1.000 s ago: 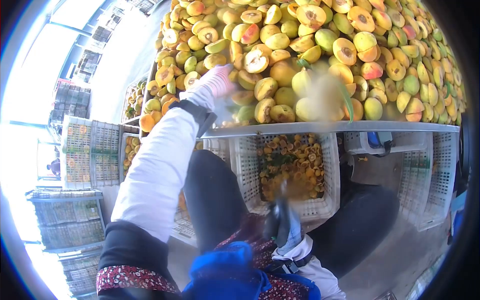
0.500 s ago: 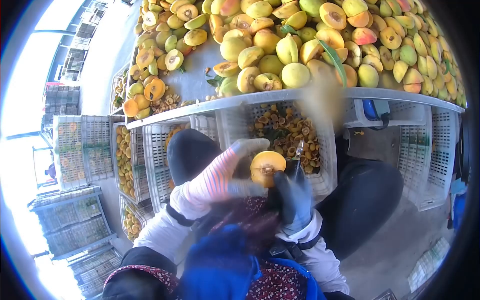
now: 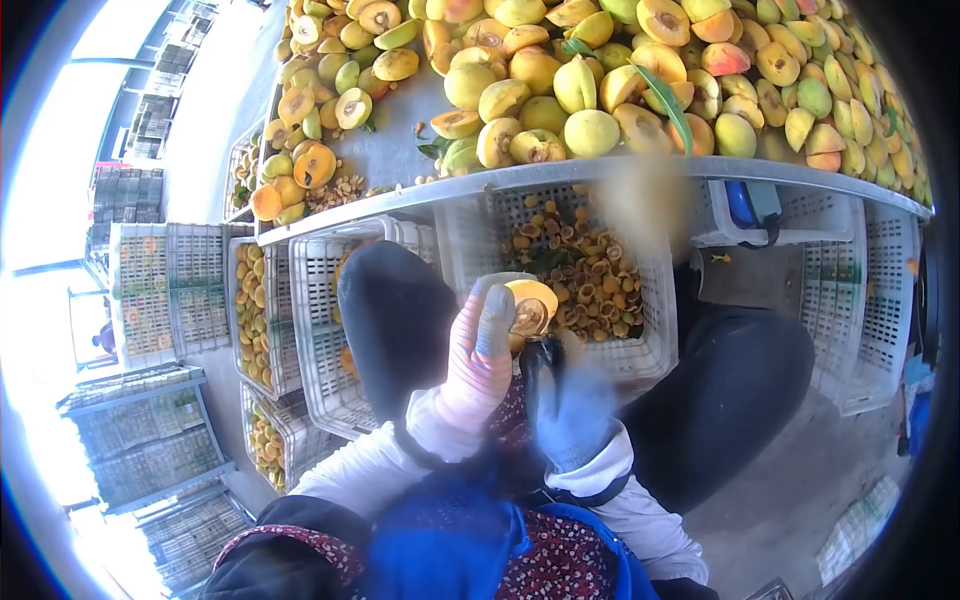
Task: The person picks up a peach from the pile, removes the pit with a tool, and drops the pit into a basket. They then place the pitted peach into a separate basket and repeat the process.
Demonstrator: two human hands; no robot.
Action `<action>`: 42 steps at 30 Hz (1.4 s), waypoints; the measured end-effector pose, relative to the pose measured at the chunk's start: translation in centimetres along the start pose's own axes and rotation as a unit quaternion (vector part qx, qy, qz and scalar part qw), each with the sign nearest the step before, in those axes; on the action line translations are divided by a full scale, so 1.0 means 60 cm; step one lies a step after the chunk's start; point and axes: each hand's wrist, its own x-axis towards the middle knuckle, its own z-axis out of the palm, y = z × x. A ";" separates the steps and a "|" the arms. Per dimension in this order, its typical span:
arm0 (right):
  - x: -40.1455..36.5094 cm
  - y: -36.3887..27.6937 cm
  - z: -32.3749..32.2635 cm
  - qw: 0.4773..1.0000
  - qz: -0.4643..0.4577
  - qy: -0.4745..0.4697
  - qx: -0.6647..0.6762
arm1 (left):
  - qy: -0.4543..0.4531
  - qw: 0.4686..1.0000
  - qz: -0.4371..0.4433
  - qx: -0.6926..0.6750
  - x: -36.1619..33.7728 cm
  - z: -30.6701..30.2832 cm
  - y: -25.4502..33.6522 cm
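Note:
My left hand [image 3: 480, 350], in a striped glove with grey fingertips, is closed around a halved yellow fruit [image 3: 531, 308] whose cut face shows a brown hollow. Just right of it is my right hand [image 3: 574, 405], blue-gloved and blurred by motion. Its fingers are wrapped round a dark tool [image 3: 541, 372], whose upper end touches or nearly touches the fruit's lower edge. Beneath and beyond the fruit stands a white crate [image 3: 655, 345] holding many brown pits and scraps [image 3: 590, 290].
A metal table [image 3: 400, 137] heaped with whole and halved fruit [image 3: 591, 133] spans the top. White crates [image 3: 330, 350] stand at left, others [image 3: 850, 320] at right. My knees flank the pit crate. A blurred pale smudge [image 3: 645, 195] overlaps the table edge.
My left hand has closed round the fruit, which is now tilted and slightly higher. My right hand has moved a little down. The view has shifted slightly.

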 end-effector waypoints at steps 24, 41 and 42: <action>-0.018 0.012 0.029 0.989 0.065 -0.018 0.129 | 0.090 0.995 0.024 0.027 -0.015 0.033 -0.015; 0.006 0.016 -0.033 0.530 0.435 -0.257 0.681 | -0.208 0.966 -0.091 0.126 0.042 -0.012 0.034; 0.004 0.022 -0.026 0.443 0.412 -0.297 0.739 | -0.210 0.964 -0.057 0.155 0.039 -0.014 0.028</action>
